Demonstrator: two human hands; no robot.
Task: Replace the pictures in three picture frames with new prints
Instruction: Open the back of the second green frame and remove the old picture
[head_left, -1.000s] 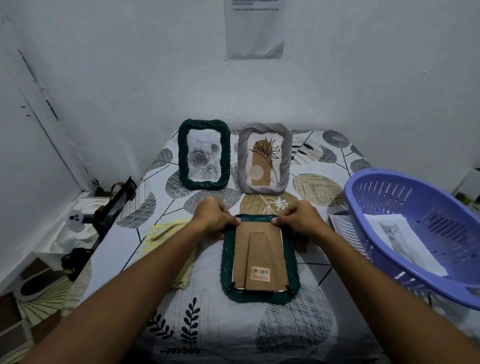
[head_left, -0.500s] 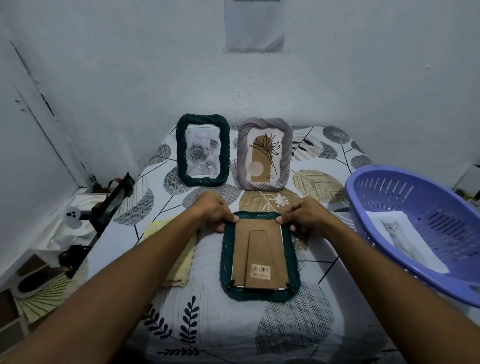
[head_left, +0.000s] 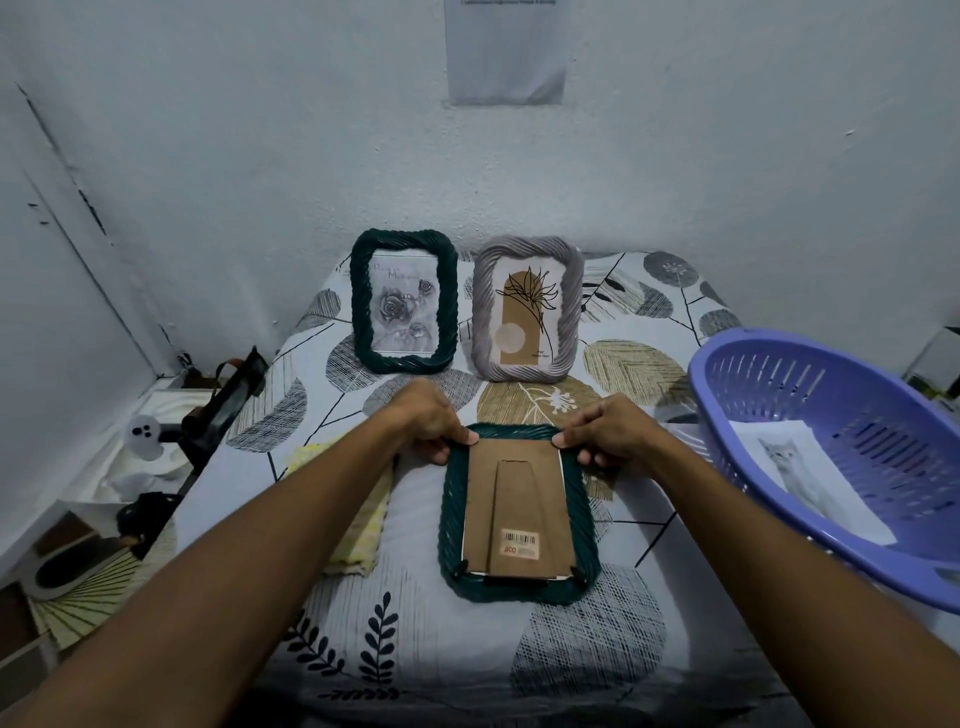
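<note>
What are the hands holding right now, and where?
Both hands, left and right, pinch the far corners of the face-down green frame at its cardboard backing.

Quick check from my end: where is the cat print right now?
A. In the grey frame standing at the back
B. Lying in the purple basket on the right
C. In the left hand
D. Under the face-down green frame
B: the cat print lies flat inside the purple basket, while both hands, left hand and right hand, are at the top corners of the face-down green frame.
</note>
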